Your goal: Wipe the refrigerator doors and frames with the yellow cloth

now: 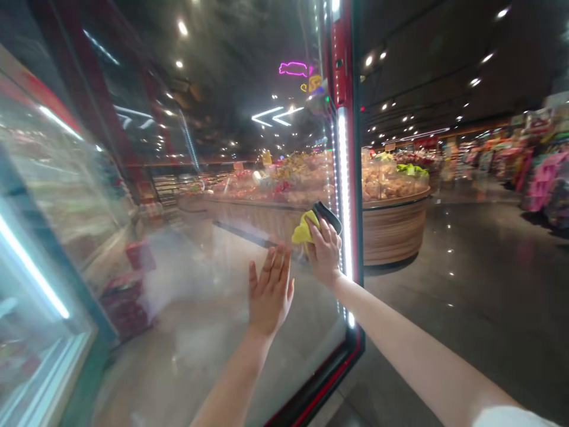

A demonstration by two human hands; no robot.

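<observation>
A tall glass door [213,332] with a dark and red frame stands open in front of me, its pane misted in patches. My left hand [270,290] lies flat against the glass, fingers stretched out. To its right and a little higher, my right hand [325,252] presses a yellow cloth [306,228] to the pane, close to the frame's lit edge. A black door handle [328,216] sits just behind the right fingertips; whether they touch it I cannot tell.
A bright light strip [344,196] runs down the door frame [355,237]. At left is a lit cooler cabinet [84,344]. Beyond the glass stands a rounded wood-sided display stand [393,231] heaped with goods. Shelves of colourful packets [544,178] line the right side, past the shiny floor [453,308].
</observation>
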